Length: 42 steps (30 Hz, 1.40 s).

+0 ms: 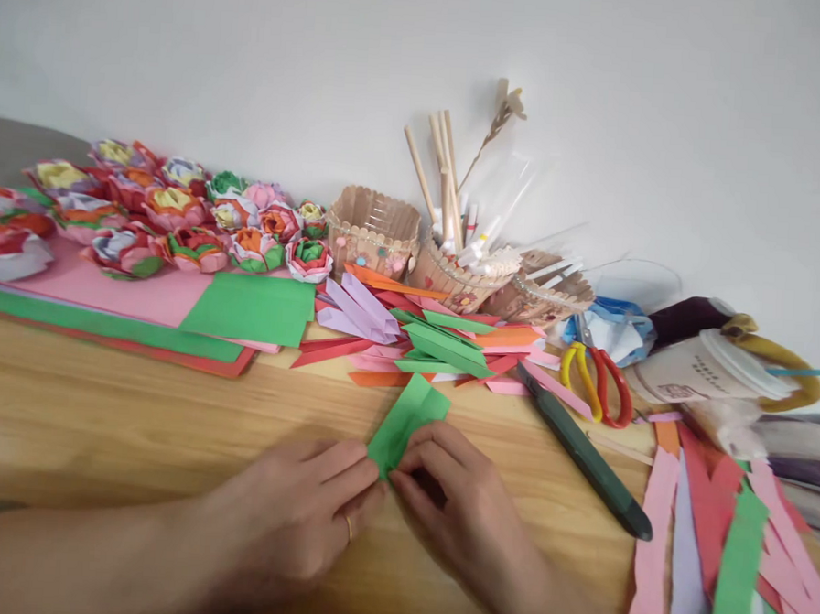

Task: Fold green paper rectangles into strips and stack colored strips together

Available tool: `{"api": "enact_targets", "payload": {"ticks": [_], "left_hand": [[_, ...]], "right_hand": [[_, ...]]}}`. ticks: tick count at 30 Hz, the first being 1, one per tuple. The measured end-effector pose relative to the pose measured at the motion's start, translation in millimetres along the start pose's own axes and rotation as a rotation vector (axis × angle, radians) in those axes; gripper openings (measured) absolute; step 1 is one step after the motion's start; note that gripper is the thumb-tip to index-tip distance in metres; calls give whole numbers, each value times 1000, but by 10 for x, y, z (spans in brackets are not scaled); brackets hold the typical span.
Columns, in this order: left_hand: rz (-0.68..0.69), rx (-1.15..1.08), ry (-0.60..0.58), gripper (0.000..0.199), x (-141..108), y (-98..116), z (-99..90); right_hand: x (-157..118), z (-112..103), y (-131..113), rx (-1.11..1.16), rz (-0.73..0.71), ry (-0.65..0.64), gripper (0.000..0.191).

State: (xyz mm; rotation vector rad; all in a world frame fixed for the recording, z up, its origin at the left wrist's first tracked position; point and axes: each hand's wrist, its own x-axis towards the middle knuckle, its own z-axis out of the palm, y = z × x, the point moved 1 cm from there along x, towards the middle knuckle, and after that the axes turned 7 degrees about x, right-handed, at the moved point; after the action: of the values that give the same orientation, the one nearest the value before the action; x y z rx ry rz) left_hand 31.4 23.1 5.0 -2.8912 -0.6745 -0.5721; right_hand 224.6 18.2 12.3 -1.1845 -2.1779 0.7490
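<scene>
A small strip of green paper (410,411) with a lengthwise crease lies at the middle front of the table, its near end between my hands. My left hand (303,503), a ring on one finger, is closed on the paper's left near corner. Opposite it, my right hand (459,484) pinches the right near edge with thumb and fingers. Behind the strip is a heap of folded paper pieces (442,343) in green, red, orange, pink and lilac. The fingertips partly hide the strip's lower end.
Several paper flowers (178,208) sit on coloured sheets (119,283) at left. Decorated baskets (373,227) stand at the wall, one holding wooden sticks (445,167). To the right are a dark green cutter (585,454), scissors (605,381), a lidded cup (713,369) and paper strips (740,563).
</scene>
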Motion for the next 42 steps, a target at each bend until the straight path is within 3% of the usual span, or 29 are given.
{"api": "enact_targets", "payload": {"ticks": [6,10,14,20,23,30,35,39,42], "left_hand": [[55,-2,-44,19,-58,25,32],[88,69,-36,19,-74,18,19],[75,181,50,23,-39,-32,13],[6,257,111,35,-18,-63,-26],[-12,211,142,38,-17,-16,-45],[-12,207,117,49,-19,5,5],[4,198,89,41,-29,-37,-2],[-8,158,118,41,-14,-71,12],[-8,177,123,42,7,-87,24]], "right_hand": [[15,-14,5,-51,-14,-16,8],[40,-139,15,-243,-223,-126,14],[31,-279,-24,-274,-364,-270,24],[16,-207,-140,-221,-223,-371,28],[19,-147,-153,-255,-146,-343,30],[20,-146,-118,-51,-83,-231,30],[-15,-137,-34,-81,-94,-66,21],[-15,-111,39,-93,47,90,17],[12,-87,51,-71,142,124,14]]}}
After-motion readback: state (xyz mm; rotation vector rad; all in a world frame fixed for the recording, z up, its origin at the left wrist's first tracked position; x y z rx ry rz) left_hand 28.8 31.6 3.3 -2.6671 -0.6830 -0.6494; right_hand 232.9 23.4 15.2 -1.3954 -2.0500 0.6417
